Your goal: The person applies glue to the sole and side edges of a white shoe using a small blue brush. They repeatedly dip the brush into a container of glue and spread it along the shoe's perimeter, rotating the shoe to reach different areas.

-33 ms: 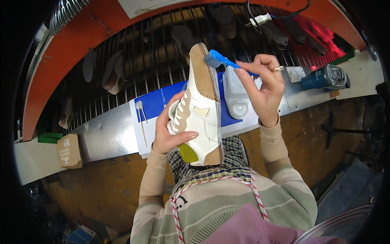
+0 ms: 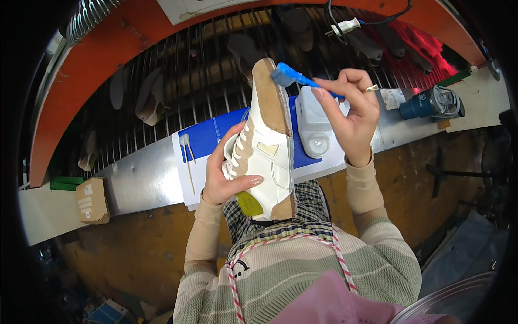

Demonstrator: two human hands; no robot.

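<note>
Head view, looking down: a white-and-tan sneaker (image 2: 274, 156) is held toe-up above the person's lap, before a metal bench (image 2: 143, 171). The left hand (image 2: 222, 175) wraps around its laced side, fingers behind and thumb across the upper. The right hand (image 2: 353, 108) pinches the handle of a small blue brush (image 2: 298, 77) between thumb and fingertips, the bristles at the toe's outer edge (contact looks likely, though I cannot be certain). Working well here probably means light, even strokes along that edge, off the tan toe, with the shoe steady. As for writing, the dark teal tumbler (image 2: 416, 106) bears a pale logo, the cardboard box (image 2: 91, 201) has white labels, and the olive heel patch (image 2: 249, 203) carries faint, illegible marks.
</note>
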